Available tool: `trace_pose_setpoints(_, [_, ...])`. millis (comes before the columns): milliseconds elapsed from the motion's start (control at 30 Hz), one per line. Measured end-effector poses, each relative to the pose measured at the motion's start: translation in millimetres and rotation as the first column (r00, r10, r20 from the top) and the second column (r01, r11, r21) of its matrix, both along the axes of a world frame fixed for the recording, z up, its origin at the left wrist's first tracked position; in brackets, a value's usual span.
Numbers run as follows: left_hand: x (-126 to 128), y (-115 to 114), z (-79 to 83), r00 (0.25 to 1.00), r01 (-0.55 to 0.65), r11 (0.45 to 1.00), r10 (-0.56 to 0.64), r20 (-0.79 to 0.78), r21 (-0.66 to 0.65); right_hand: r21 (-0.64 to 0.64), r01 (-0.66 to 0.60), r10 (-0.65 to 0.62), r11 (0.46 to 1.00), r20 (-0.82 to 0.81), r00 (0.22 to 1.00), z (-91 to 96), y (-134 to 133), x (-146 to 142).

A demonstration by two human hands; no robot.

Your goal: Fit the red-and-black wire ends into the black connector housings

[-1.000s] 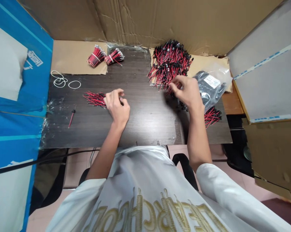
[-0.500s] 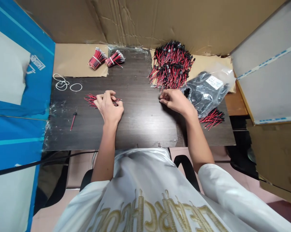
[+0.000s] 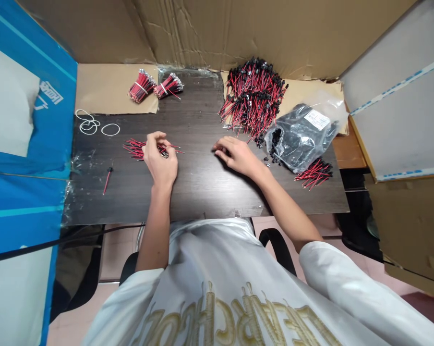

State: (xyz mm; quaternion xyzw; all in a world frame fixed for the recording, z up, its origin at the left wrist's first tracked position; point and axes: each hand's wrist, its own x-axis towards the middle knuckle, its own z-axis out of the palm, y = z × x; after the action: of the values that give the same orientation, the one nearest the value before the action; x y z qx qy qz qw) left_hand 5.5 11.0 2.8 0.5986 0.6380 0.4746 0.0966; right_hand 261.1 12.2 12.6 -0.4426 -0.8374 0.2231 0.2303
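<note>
My left hand (image 3: 161, 161) is curled over a small pile of red-and-black wires (image 3: 133, 150), its fingers closed on some of them. Thin wire ends stick out to the right past its thumb. My right hand (image 3: 235, 154) hovers over the middle of the table, palm down, with fingertips bent together. Whatever is in those fingertips is hidden or too small to name. Small black connector housings (image 3: 268, 159) lie loose by the mouth of a clear plastic bag (image 3: 299, 139) full of black parts, to the right of this hand.
A large heap of red-and-black wires with black connectors (image 3: 255, 93) lies at the back. Two banded wire bundles (image 3: 141, 86) rest at the back left, near white rubber bands (image 3: 111, 129). One single wire (image 3: 107, 181) lies front left; another wire pile (image 3: 314, 174) is at right.
My right hand has moved left from beside the bag toward the table's middle, uncovering the loose black housings. My left hand stays at the wire pile, its fingers slightly shifted.
</note>
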Motion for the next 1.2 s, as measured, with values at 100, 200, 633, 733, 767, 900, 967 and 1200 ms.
trace_pose_setpoints(100, [1.6, -0.4, 4.0, 0.97, -0.03, 0.992, 0.0, 0.243, 0.121, -0.028, 0.009, -0.009, 1.0, -0.006, 1.0, 1.1, -0.2, -0.5])
trace_pose_setpoints(200, [1.7, 3.7, 5.7, 0.874, -0.063, 0.986, -0.021, 0.486, 0.157, -0.035, 0.017, -0.018, 0.999, -0.03, 0.999, 1.1, 0.3, 0.7])
trace_pose_setpoints(633, [-8.7, 18.8, -6.6, 0.757, -0.046, 0.988, -0.06, 0.651, 0.144, 0.007, -0.008, 0.009, 1.0, -0.095, 0.995, -1.8, 0.7, -0.4])
trace_pose_setpoints(733, [-6.4, 17.1, 0.3, 0.717, -0.093, 0.983, -0.044, 0.695, 0.157, 0.005, -0.008, 0.009, 1.0, -0.095, 0.995, -2.8, 1.1, 0.0])
trace_pose_setpoints(767, [-6.6, 17.0, 2.0, 0.706, -0.1, 0.982, -0.043, 0.707, 0.159, 0.011, -0.009, 0.01, 1.0, -0.098, 0.995, -3.2, 1.2, 0.1])
trace_pose_setpoints(900, [-12.1, 18.8, 5.1, 0.608, -0.065, 0.99, -0.06, 0.792, 0.124, 0.028, -0.013, 0.015, 1.0, -0.103, 0.995, -4.8, 1.6, 0.3])
trace_pose_setpoints(967, [-16.6, 20.1, 4.9, 0.569, -0.036, 0.995, -0.059, 0.821, 0.097, 0.027, -0.008, 0.01, 1.0, -0.095, 0.995, -5.1, 1.7, 0.3])
trace_pose_setpoints(1200, [-20.6, 19.2, 3.4, 0.541, -0.004, 0.988, -0.126, 0.831, 0.152, 0.026, -0.008, 0.01, 1.0, -0.095, 0.995, -3.0, 1.5, 0.1])
